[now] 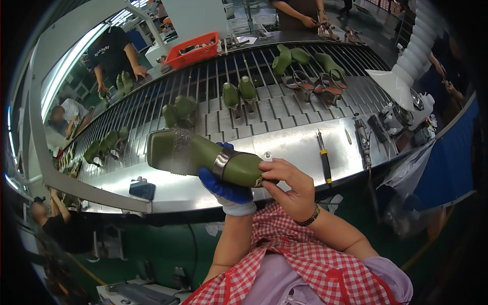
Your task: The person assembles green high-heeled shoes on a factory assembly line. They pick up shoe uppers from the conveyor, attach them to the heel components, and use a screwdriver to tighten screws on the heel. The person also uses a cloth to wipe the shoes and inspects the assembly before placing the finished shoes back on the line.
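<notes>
A green shoe last (198,152) is held sideways above the metal bench edge, its broad squared end to the left. A glittery band crosses it near that end, and a dark metallic strap (222,162) wraps its middle. My left hand (226,190), in a blue-coated glove, is closed around the last from below, by the strap; some of its fingers are hidden behind. At the narrow right end, the thumb and fingers of my bare right hand (290,185) pinch the last beside a small pale mark.
A slatted conveyor (264,119) carries several green lasts (231,95) and strappy sandals (302,84). On the bench lie a yellow-and-black pointed tool (324,160) and a phone (142,189). A white extraction hose (406,71) hangs at right. Beyond are a red basket (192,51) and co-workers.
</notes>
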Demonstrator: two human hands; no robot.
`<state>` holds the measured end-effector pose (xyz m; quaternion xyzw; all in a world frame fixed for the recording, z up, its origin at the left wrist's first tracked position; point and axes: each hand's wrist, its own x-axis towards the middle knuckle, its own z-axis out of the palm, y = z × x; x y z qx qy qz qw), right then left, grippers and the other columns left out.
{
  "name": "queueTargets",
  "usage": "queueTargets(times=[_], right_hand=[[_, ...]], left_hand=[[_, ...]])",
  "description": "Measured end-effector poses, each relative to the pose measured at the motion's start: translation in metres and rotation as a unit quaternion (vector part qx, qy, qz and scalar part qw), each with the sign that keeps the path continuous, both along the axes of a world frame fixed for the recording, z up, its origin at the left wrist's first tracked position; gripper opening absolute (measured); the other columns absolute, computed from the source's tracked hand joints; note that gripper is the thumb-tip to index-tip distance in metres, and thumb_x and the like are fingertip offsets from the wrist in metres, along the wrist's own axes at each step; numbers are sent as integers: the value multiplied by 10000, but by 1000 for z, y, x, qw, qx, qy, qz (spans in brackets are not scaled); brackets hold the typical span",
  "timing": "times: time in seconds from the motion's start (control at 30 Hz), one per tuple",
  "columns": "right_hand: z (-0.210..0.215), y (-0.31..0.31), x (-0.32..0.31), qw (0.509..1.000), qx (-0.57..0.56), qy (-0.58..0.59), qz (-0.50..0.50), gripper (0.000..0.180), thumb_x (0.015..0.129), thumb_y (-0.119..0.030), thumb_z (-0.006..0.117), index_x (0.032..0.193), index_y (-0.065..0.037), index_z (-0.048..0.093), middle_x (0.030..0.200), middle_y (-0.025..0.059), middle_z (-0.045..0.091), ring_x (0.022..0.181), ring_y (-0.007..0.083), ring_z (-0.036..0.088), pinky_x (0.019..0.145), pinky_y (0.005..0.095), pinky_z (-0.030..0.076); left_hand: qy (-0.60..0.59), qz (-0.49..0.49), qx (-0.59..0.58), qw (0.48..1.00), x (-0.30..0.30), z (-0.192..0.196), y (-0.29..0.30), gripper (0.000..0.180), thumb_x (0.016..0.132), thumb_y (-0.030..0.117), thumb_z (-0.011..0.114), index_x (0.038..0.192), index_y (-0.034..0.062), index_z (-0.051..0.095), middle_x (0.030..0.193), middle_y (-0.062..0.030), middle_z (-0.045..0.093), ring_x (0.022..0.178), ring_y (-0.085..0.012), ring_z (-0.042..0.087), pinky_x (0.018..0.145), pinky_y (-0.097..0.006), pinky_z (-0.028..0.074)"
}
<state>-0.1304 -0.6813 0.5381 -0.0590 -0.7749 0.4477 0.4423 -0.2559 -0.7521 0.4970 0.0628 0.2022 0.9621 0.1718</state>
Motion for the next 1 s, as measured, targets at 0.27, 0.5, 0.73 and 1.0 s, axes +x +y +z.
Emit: queueTargets(times=[0.27,0.5,0.73,1.0], right_hand=[[10,-9,6,998,-54,-28,17,88,853,-31,644,915,-15,584,1106,170,678,863,262,682,863,357,512],[11,-14,8,998,-58,-10,22,112,911,-58,599,966,12,531,1152,210,653,831,253,690,756,312,539],[11,-12,9,997,-21,-47,59,110,908,-54,592,962,9,520,1245,244,591,973,327,668,827,354,530],[13,-18,3,997,-48,24,63,169,856,-47,647,958,-1,520,1311,260,530,1101,411,596,890,394,505]], left_hand=[[84,24,13,996,12,11,-6,656,924,553,499,1355,64,425,1225,-110,573,1118,-239,575,910,-419,522],[127,40,-17,991,11,8,-14,671,901,563,539,1369,93,437,1258,-91,576,1158,-242,565,975,-440,486],[119,45,-2,992,8,5,-14,678,897,575,540,1360,89,447,1254,-99,583,1133,-255,582,980,-439,483],[68,17,-4,998,5,11,-15,666,918,606,462,1328,82,439,1214,-98,555,1101,-219,564,915,-399,516]])
